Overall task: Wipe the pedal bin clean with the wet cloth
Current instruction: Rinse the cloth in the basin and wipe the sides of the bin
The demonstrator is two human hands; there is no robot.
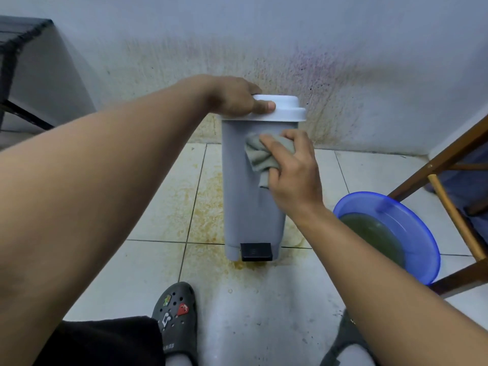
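head view: left hand [235, 97] grips pedal bin [250, 207] lid, right hand [293, 170] presses cloth [260, 157]

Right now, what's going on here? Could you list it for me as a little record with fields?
activity: wiping the front of a grey pedal bin
left hand: holding the white lid at its near-left edge, thumb on the rim
right hand: pressing a crumpled grey-green cloth against the bin's upper front
pedal: black, at the bin's base
blue basin: on the floor right of the bin, holding murky water
floor: pale tiles with yellowish stains
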